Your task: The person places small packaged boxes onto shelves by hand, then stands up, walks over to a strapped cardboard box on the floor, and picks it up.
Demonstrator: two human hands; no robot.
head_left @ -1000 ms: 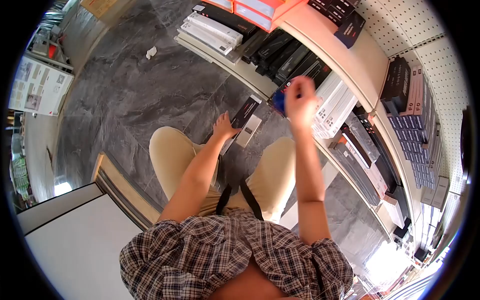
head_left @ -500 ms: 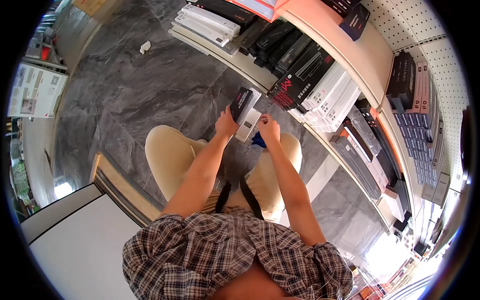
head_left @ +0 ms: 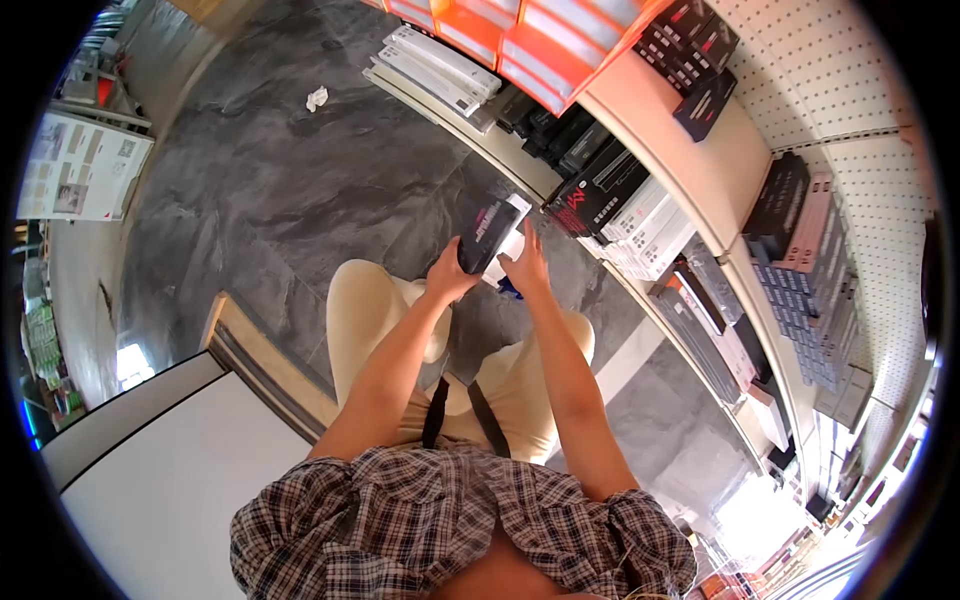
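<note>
My left hand (head_left: 452,272) grips the lower left end of a dark box (head_left: 487,236) with a white end, held tilted over the floor between my knees. Just right of that box is my right hand (head_left: 529,268), its upper fingers raised near the box's white end. Under its palm a bit of blue cloth (head_left: 509,290) shows, and the hand holds it. Behind the dark box, a pale box (head_left: 512,246) is partly hidden by the box and my fingers.
Shelves (head_left: 680,150) curve along the right with black and white boxes (head_left: 640,225) on them. Orange trays (head_left: 535,50) stand at the top. A white scrap (head_left: 317,98) lies on the dark floor. A white panel (head_left: 190,480) is at lower left.
My right hand came down from the shelf with the blue cloth to beside the dark box. My left hand has lifted and tilted the dark box. The view has shifted slightly.
</note>
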